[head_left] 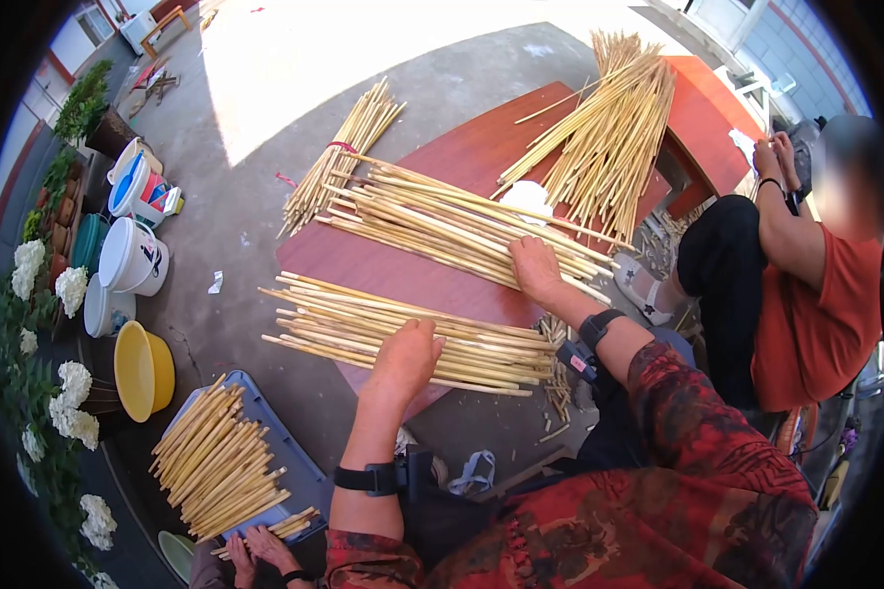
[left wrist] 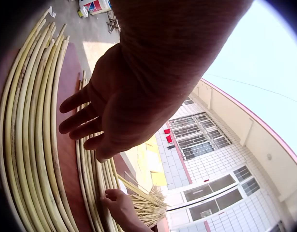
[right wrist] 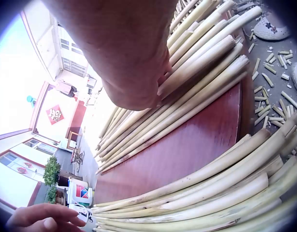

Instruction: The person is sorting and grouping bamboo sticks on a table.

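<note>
Pale stalks lie in two groups on a red-brown table point(head_left: 432, 211). Over the nearer stalks point(head_left: 339, 329) hovers the left hand point(head_left: 405, 365); the left wrist view shows this hand point(left wrist: 134, 101) with fingers apart and slightly bent, holding nothing. At the right part of the farther stalks point(head_left: 413, 211), the right hand point(head_left: 537, 270) has its fingers curled on a stalk. In the right wrist view the back of this hand point(right wrist: 134, 82) hides most of its fingers, beside a thick stalk point(right wrist: 201, 63). The left wrist view also shows the right hand point(left wrist: 120, 208) on the stalks.
A tied bundle point(head_left: 339, 157) and a large heap of stalks point(head_left: 614, 137) lie beyond. Shorter stalks fill a blue tray point(head_left: 304, 461) at lower left, with another person's hands point(head_left: 260, 550). Buckets point(head_left: 133, 257) and a yellow basin point(head_left: 143, 371) stand left; a seated person point(head_left: 815, 304) is right.
</note>
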{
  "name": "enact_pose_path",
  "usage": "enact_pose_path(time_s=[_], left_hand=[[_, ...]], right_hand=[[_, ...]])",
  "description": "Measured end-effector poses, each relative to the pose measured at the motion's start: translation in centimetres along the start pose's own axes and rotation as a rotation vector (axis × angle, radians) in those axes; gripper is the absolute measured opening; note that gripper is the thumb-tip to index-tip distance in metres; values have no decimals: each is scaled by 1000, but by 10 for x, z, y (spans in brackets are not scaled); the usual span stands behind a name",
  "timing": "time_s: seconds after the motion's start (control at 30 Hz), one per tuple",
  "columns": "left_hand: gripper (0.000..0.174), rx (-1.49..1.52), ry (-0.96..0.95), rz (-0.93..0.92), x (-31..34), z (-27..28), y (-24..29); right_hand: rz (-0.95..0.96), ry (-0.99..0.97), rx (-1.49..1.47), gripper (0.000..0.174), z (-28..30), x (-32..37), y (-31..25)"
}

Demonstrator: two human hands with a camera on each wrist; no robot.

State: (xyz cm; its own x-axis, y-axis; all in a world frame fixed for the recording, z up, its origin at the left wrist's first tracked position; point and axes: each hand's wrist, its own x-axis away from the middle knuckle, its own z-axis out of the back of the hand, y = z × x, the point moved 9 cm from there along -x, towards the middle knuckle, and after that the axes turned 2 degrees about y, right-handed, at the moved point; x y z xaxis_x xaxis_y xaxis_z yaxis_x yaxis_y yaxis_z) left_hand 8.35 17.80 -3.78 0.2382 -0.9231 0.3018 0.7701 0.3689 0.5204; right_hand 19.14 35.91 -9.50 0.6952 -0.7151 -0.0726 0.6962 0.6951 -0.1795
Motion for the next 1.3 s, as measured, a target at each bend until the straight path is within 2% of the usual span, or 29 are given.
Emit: enact_pose_path(time_s=[0.2,0.37,0.63,0.73,0.8,0.9,1.0,1.03,1.1,1.13,1.2,1.23,1.3], left_hand=[[27,9,10,-10,0,-1,2],[24,-11,68,-58,1,0,0],[25,2,96,-73,4,3,2],[26,-12,90,-79,4,5,5],[27,-26,20,-15,5,3,3],[25,-9,84,-81,6,5,6],[26,71,117,-91,3,8,8],[26,71,124,-94,0,6,8],[31,360,233,-68,-7,11,3],[31,357,240,-69,-9,16,10],[29,1269,287,118,-12,20,3],[29,1260,287,112,-12,23,4],[24,1898,447,63,-11,30,-7]], right_hand=[[54,20,52,19,-4,-1,-4],[11,-35,58,17,-12,-4,3],[-59,-46,-49,23,11,-10,5],[-45,-40,-60,26,11,-12,6],[-33,-50,-47,27,11,-12,5],[-10,-13,-44,25,22,-11,0],[-56,-50,-117,17,39,-12,-5],[9,-68,-169,14,47,-12,-17],[142,-81,-263,17,64,-6,-46],[148,-75,-264,17,76,0,-59],[182,-218,-288,18,90,18,-86],[181,-209,-293,18,100,27,-94],[251,-356,-312,19,100,49,-112]])
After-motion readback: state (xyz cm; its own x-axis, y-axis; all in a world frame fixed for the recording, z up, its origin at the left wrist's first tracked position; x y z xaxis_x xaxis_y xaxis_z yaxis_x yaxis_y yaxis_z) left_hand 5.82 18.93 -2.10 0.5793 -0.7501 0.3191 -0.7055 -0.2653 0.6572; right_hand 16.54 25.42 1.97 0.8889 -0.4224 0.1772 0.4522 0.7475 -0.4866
